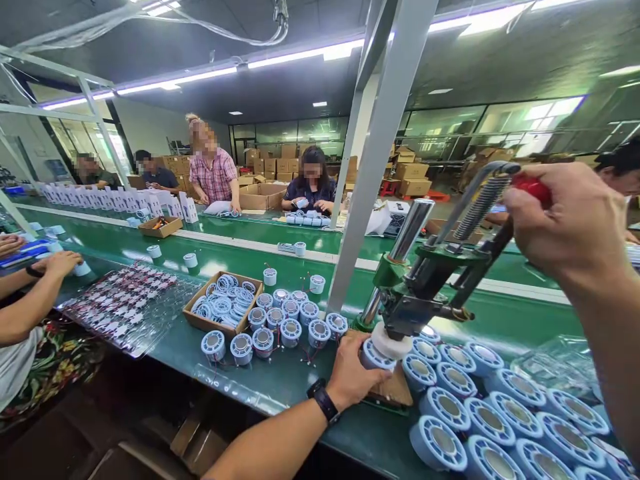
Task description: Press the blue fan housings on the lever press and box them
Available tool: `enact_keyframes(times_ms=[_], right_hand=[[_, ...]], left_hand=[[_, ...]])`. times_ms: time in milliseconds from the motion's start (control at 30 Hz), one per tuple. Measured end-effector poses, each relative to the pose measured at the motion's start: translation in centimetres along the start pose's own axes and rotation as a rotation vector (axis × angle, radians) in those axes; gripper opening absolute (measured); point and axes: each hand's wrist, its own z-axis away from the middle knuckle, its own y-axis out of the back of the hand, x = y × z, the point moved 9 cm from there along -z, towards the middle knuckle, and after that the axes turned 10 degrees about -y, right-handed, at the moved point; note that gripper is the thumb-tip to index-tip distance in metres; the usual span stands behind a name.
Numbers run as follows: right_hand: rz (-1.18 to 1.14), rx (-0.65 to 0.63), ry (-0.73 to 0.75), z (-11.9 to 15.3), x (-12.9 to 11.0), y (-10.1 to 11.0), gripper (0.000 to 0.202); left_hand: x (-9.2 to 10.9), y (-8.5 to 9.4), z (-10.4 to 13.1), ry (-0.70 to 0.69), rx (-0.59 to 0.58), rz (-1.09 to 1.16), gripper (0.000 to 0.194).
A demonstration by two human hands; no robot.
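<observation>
Blue cup [374,359]: your left hand [353,375] clasps it, apparently for centring beneath the press [411,312]; right hand [575,217] grips red knob [535,192].

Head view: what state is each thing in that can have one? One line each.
Left hand, closed around a light blue unit
Right hand, closed on the red knob
White press pad, down at the held unit; full contact unclear
Ring box, open, filled with loose rings
Units in the right foreground, face up, grouped closely
Wristband, fastened on the left wrist
Ceiling light strip, lit
</observation>
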Motion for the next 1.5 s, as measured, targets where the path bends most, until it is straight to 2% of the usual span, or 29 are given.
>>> enact_keyframes(times_ms=[100, 167, 233, 300, 367, 433, 500, 600, 700, 833, 900, 967, 1033, 1067, 1133, 1200, 1267, 1333, 1400, 1500], right_hand=[[-0.154, 0.000, -0.091, 5.1, -0.6, 2.2, 0.065], [-0.275, 0.072, -0.090, 10.5, -2.1, 3.9, 0.051], [-0.394, 0.063, -0.115, 16.4, -3.8, 3.4, 0.043], [-0.482, -0.074, -0.127, 22.1, -5.9, 0.1, 0.039], [-0.511, -0.253, -0.105, 27.0, -7.9, -4.5, 0.031], [-0.467, -0.408, -0.073, 30.7, -9.5, -9.1, 0.031], [-0.353, -0.556, -0.053, 32.7, -10.4, -13.2, 0.038], [-0.163, -0.736, -0.060, 33.2, -11.1, -17.3, 0.062], [-0.065, -0.848, -0.093, 32.5, -11.5, -19.2, 0.071], [-0.059, -0.898, -0.097, 32.6, -11.7, -19.9, 0.062], [-0.078, -0.895, -0.072, 33.0, -11.7, -19.7, 0.063], [-0.099, -0.895, -0.057, 33.1, -11.6, -19.4, 0.063], [-0.114, -0.903, -0.066, 32.7, -11.7, -19.3, 0.059], [-0.122, -0.908, -0.073, 32.3, -11.8, -19.3, 0.057], [-0.131, -0.906, -0.100, 31.4, -12.1, -19.5, 0.052], [-0.130, -0.884, -0.146, 30.5, -12.2, -19.8, 0.046], [-0.135, -0.849, -0.202, 30.1, -11.8, -20.2, 0.041], [-0.177, -0.811, -0.235, 30.2, -11.4, -20.7, 0.037], [-0.232, -0.773, -0.249, 30.4, -11.0, -21.1, 0.035], [-0.282, -0.744, -0.277, 30.8, -10.6, -21.7, 0.035]], left_hand=[[1.2, 3.6, 3.0, 0.004, 0.003, -0.220, 0.052], [0.3, 5.7, 4.7, 0.077, 0.004, -0.343, 0.049], [-1.2, 6.9, 5.7, 0.142, 0.009, -0.418, 0.057], [-2.0, 7.6, 6.2, 0.148, 0.031, -0.453, 0.068], [-1.8, 8.1, 6.1, 0.091, 0.042, -0.471, 0.067], [-0.7, 8.8, 5.8, -0.005, 0.033, -0.521, 0.053], [0.5, 9.7, 5.1, -0.100, 0.018, -0.638, 0.046], [0.8, 10.6, 3.4, -0.155, -0.038, -0.888, 0.053], [-0.9, 10.2, 2.1, -0.124, -0.134, -1.077, 0.057], [-2.4, 9.1, 3.1, -0.139, -0.212, -1.136, 0.048], [-1.9, 9.1, 3.8, -0.172, -0.242, -1.106, 0.048], [-0.4, 9.8, 3.2, -0.214, -0.273, -1.055, 0.050], [1.5, 11.4, 0.2, -0.239, -0.289, -1.001, 0.051], [2.2, 12.5, -2.2, -0.239, -0.286, -0.978, 0.049], [2.5, 14.7, -8.1, -0.199, -0.289, -0.966, 0.043], [1.4, 16.5, -13.9, -0.147, -0.288, -0.979, 0.033], [-0.8, 17.4, -18.1, -0.091, -0.308, -0.995, 0.029], [-3.2, 17.3, -20.5, -0.055, -0.340, -1.009, 0.030], [-5.2, 16.7, -21.8, -0.052, -0.370, -1.010, 0.030], [-6.9, 15.0, -23.4, -0.095, -0.399, -0.969, 0.027]])
